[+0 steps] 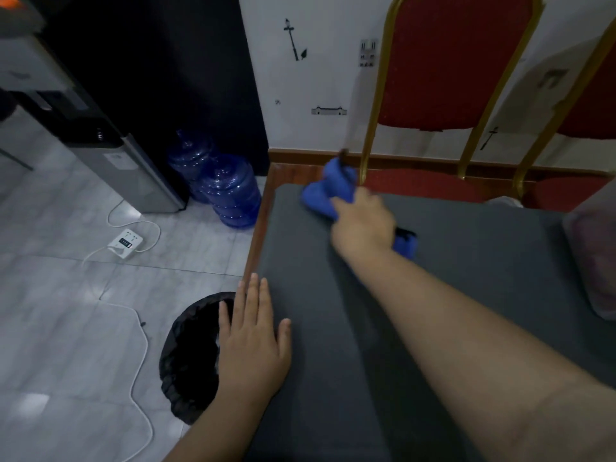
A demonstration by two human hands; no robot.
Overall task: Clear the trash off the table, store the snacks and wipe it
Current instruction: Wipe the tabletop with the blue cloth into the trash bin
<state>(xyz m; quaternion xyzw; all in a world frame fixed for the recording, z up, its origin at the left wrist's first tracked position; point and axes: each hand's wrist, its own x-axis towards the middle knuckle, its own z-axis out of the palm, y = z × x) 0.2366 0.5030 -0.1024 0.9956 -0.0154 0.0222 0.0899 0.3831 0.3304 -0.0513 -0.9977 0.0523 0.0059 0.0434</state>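
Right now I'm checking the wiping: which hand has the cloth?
The right hand, reaching to the table's far side, grips the blue cloth. The left hand rests flat, holding nothing.

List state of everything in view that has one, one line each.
right hand: grips the blue cloth, far end of table
blue cloth: bunched, on the table top
left hand: flat, fingers straight, on table's left edge
table: dark top, bare where visible
trash bin: black-lined, open, on the floor beside table
water jugs: upright on the floor
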